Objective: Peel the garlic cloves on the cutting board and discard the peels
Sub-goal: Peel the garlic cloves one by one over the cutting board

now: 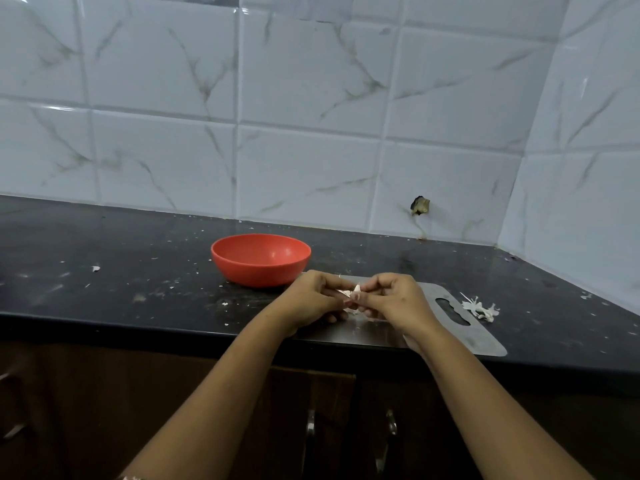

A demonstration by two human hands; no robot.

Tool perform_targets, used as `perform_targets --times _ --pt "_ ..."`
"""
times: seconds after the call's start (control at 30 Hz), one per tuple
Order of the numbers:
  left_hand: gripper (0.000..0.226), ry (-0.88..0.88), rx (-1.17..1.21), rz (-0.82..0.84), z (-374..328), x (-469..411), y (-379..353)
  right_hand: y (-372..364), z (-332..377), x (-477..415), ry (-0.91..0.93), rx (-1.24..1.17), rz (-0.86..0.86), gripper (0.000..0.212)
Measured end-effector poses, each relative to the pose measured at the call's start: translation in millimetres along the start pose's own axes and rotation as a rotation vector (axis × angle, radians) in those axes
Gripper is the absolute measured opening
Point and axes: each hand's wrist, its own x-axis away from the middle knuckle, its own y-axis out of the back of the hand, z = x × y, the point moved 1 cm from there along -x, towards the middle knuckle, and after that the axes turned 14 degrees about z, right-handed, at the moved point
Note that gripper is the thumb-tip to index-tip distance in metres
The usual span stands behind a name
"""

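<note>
Peeling is the step in hand, one clove at a time.

- Small pale garlic clove with papery, pinkish skin [349, 294]: it sits just above the far left part of the flat grey steel cutting board with a slotted handle [481, 341], between your two hands.
- Left hand [311, 299]: your fingers are curled and pinch the clove's left side.
- Right hand [394, 299]: your fingertips pinch the clove's right side, where a flap of skin stands up.
- Method, as a judgement: anchor the clove with your left hand and draw the flap along its length, not across, so the skin comes off in one strip. Roll the clove to reach the next seam. Work low over the board so flakes land on it.
- Round red-orange plastic bowl [259, 268]: it stands just beyond the board's far left corner, and nothing shows inside it. You cannot tell from here whether it is meant for cloves or peels.
- Heap of white papery peels [479, 308]: it lies on the speckled black stone counter [104, 289], just off the board's handle end.
- Other cloves on the board: your hands cover that area, so you cannot tell.
- In the way: nothing lies between your hands and either the bowl or the heap. The heap looks light, and a passing wrist may scatter it. The board's near edge lies at the counter's front, so a dropped clove could roll off.
</note>
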Motion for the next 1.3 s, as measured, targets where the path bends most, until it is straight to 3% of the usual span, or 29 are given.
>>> perform_targets --times 0.17,0.27,0.63,0.93,1.07,1.2,1.3 --pt "0.028 -0.044 -0.089 -0.110 5 -3 0 -1 -1 -1 0.004 -0.108 0.052 0.005" --pt "0.021 -0.063 -0.139 -0.161 8 -5 -1 1 -4 0 0.017 -0.120 0.051 0.011" --pt "0.016 0.031 -0.259 -0.242 3 -3 -2 -4 -12 -3 0.099 0.375 -0.134 0.011" --pt "0.018 0.054 -0.287 -0.237 3 -1 -3 -5 -10 -1 0.110 0.418 -0.136 0.016" --pt "0.015 0.060 -0.305 -0.264 3 -2 -3 -3 -12 -1 0.111 0.377 -0.218 0.025" --pt "0.013 0.048 -0.359 -0.289 3 -2 -4 -4 -11 -1 0.104 0.468 -0.249 0.011" --pt "0.011 0.047 -0.390 -0.294 3 -3 -6 -6 -10 1 0.125 0.503 -0.216 0.019"
